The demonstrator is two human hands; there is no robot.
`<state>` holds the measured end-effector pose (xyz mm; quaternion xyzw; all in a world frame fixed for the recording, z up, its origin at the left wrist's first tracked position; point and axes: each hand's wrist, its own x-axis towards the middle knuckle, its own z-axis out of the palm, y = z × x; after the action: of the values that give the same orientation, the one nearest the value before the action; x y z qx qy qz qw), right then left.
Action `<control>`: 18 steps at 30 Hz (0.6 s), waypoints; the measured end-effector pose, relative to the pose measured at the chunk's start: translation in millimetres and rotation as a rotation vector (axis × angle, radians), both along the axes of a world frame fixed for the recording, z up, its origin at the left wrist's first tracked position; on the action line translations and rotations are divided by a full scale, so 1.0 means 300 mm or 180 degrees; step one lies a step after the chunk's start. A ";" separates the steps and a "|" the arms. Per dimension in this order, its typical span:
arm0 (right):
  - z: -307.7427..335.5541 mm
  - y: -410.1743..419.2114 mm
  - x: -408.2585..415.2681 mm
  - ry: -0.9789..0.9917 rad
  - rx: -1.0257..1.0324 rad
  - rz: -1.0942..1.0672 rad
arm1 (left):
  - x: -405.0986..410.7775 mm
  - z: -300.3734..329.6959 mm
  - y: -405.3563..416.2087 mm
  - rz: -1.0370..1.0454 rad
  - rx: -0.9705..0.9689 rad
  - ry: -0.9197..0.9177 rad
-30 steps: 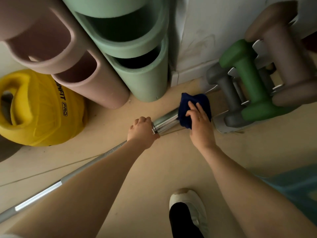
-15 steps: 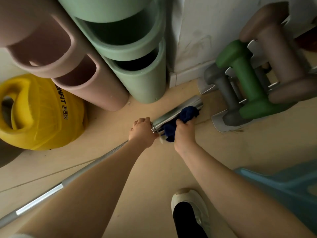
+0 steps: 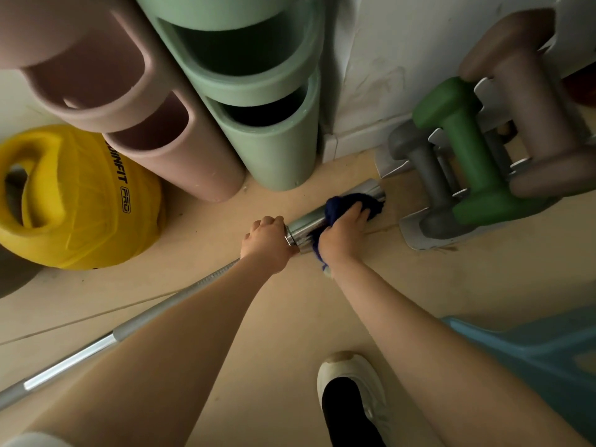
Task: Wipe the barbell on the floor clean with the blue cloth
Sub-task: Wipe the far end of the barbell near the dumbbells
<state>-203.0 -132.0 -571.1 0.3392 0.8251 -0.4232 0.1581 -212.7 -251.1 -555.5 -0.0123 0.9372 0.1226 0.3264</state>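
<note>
At about 9 o'clock a yellow weight (image 3: 74,201) sits on the floor (image 3: 451,285), with pink tubes (image 3: 135,101) and green tubes (image 3: 258,91) leaning behind it toward 12. The barbell (image 3: 77,356) lies on the floor, its long axis running from 8 o'clock up to 2 o'clock, thin shaft low and left, thick chrome sleeve (image 3: 367,191) at the far end near the wall.

The left hand (image 3: 266,243) is curled round the shaft just short of the collar, steadying it. Right beside it, the right hand (image 3: 343,232) has its fingers wrapped over the cloth (image 3: 351,203), gripping it around the sleeve. The cloth covers the middle of the sleeve; bare chrome shows on either side of it.

The right hand is the nearer to the unwiped tip, which lies from it toward 2 o'clock, so I'd judge the next stroke runs along that axis, outward to the end. The long shaft toward 8 o'clock is yet to be done, by the look of it.

Past the tip, at 2 to 3 o'clock, dumbbells (image 3: 471,156) sit on a rack, close enough to knock knuckles on. A shoe (image 3: 354,379) shows at 6.
</note>
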 end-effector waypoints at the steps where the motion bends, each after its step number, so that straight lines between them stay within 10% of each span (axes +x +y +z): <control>1: 0.002 0.030 -0.008 0.0057 0.0298 0.0138 | 0.000 0.000 -0.001 0.0010 0.0015 0.0005; 13: 0.003 0.086 -0.029 0.0875 0.1293 0.3015 | 0.001 0.016 -0.006 -0.0137 -0.0018 0.0023; 18: 0.008 0.153 -0.099 0.0528 0.1600 0.2427 | 0.010 0.011 -0.007 -0.0107 -0.0061 0.0068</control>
<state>-232.8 -86.0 -568.8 0.0043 0.9778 -0.1475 0.1488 -209.7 -253.1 -552.2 0.0016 0.9418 0.1083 0.3182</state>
